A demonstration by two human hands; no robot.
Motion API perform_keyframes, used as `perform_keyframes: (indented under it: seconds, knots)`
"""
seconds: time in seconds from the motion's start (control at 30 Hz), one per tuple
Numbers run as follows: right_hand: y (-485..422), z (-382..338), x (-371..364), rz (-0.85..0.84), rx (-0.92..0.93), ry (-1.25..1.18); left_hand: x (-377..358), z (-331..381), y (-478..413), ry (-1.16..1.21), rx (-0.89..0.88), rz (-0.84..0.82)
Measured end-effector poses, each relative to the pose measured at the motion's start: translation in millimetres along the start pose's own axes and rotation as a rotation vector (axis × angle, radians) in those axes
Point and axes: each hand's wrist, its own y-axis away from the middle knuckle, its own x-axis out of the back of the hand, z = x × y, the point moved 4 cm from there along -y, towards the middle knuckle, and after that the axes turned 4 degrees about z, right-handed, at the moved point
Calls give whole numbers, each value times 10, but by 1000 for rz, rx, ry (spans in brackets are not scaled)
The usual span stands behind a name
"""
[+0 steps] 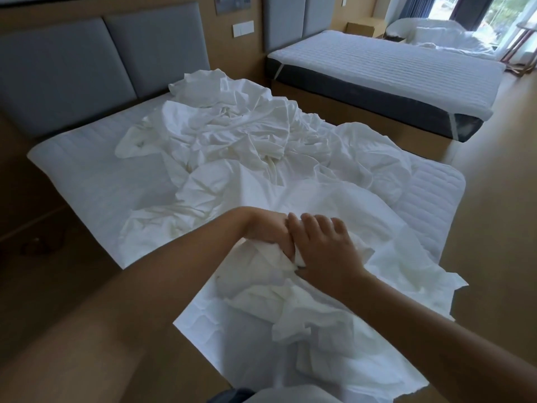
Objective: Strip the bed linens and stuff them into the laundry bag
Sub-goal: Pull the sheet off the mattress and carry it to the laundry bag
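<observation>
A crumpled white sheet (232, 146) lies heaped across the near bed's quilted mattress (87, 175) and spills off the foot toward me. At the foot of the bed my left hand (267, 228) grips a bunched fold of this sheet. My right hand (322, 242) sits right against the left one, its fingers curled into the same bunch of fabric. The sheet hangs from both hands down over the floor. No laundry bag is in view.
A grey padded headboard (87, 71) backs the near bed. A second bed (392, 74) with a bare mattress pad stands to the right across a narrow gap. White bedding (444, 36) is piled by the window. Wooden floor (494, 228) runs along the right.
</observation>
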Motion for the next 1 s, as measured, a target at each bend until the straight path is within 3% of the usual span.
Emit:
perform_keyframes:
  seconds: [0.07, 0.17, 0.27, 0.33, 0.4, 0.47, 0.53, 0.6, 0.7, 0.73, 0.8, 0.83, 0.93, 1.0]
  knots:
    - [-103, 28, 36, -9, -43, -80, 5, -57, 37, 44, 72, -27]
    - [-139, 173, -75, -318, -373, -454, 54, 0, 61, -26, 16, 197]
    - [-107, 362, -228, -513, -754, -989, -120, 25, 241, -571, -117, 528]
    - [-124, 461, -211, -697, -747, -1108, -376, -96, 390, -933, -305, 693]
    - [-119, 477, -124, -853, -656, -1171, -541, -288, 420, -1128, -490, 888]
    - [-72, 430, -100, -965, -650, -1239, -494, -373, 370, -1043, -688, 1041]
    - [-49, 369, -140, -988, -662, -1214, -356, -347, 328, -914, -741, 1031]
    - [-82, 311, -147, -866, -589, -1032, -259, -350, 239, -894, -607, 884]
    - [-140, 190, -50, -551, -241, -471, -96, -410, 110, -755, -116, 607]
    - [-109, 78, -36, -520, -124, -360, -47, -431, 78, -590, 14, 487]
    - [-23, -86, -137, -475, 31, -157, 42, -406, 51, -150, 94, 289]
    - [-21, -97, -189, -346, 45, -80, 72, -373, 76, 6, 112, 206]
    - [-60, -18, -175, 169, 43, -135, 54, -316, 187, 150, 175, 24]
    - [-128, 48, -168, 154, -6, -235, 80, -249, 235, 170, 170, 43]
